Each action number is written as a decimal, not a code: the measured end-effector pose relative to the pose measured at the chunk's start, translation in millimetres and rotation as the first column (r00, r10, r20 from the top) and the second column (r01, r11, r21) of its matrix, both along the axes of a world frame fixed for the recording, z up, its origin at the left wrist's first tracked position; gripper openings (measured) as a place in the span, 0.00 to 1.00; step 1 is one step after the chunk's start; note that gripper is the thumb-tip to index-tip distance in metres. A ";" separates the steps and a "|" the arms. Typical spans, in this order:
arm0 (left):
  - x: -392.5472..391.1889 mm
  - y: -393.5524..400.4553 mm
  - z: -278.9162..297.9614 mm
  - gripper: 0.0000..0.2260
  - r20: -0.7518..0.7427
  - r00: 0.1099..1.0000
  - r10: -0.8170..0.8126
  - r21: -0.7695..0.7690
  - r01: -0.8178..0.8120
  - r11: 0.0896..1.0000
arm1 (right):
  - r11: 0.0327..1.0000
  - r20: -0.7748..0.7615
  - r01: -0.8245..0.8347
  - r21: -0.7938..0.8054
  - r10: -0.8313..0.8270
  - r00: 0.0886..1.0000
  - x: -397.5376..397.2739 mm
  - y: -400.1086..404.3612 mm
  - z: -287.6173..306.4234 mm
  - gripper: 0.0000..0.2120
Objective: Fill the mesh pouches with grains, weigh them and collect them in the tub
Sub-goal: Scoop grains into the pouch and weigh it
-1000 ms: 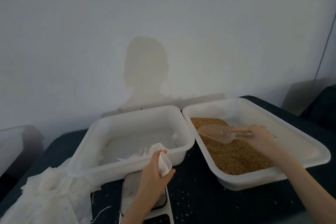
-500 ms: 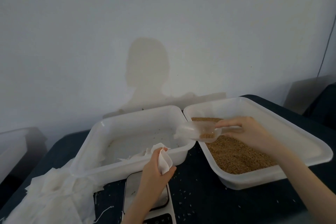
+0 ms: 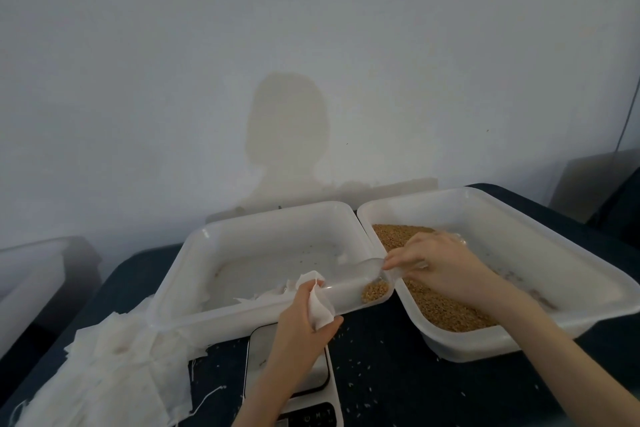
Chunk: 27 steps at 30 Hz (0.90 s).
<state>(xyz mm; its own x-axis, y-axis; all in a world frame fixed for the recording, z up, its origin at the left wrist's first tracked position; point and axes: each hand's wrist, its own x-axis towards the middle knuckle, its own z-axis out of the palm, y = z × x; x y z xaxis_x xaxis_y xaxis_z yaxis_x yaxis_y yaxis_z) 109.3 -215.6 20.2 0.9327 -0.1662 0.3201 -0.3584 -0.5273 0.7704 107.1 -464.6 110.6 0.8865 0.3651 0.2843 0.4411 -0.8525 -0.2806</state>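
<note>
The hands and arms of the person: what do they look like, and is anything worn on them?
Both the left hand and the right hand are bare, without gloves. The forearms are bare too, as far as the frame shows; no sleeve is visible. I see no watch, ring or bracelet.

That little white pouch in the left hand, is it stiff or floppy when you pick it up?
Probably floppy: the mesh pouch creases and folds where the left hand pinches it. Likely very light, since it looks thin and unfilled. The spare pouches lie crumpled, which suggests the same.
</note>
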 end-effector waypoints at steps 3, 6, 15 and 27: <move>1.5 2.2 -1.1 0.23 -0.008 1.000 -0.017 0.038 0.017 0.999 | 0.999 0.015 -0.003 -0.039 0.003 1.000 1.5 5.9 -3.0 0.17; 3.0 3.5 -1.4 0.24 -0.049 0.999 -0.018 0.068 0.021 0.997 | 0.998 0.050 0.000 -0.057 0.003 0.999 0.6 11.4 -1.4 0.16; 3.3 -3.5 -1.9 0.28 -0.100 0.995 -0.015 0.043 0.020 0.999 | 0.939 0.151 -0.038 -0.342 0.095 0.984 -8.1 36.6 20.2 0.26; 4.8 -8.2 -5.5 0.21 -0.151 0.984 0.092 -0.061 -0.102 0.993 | 0.707 0.411 0.015 -0.707 0.394 0.822 -9.6 88.8 45.6 0.19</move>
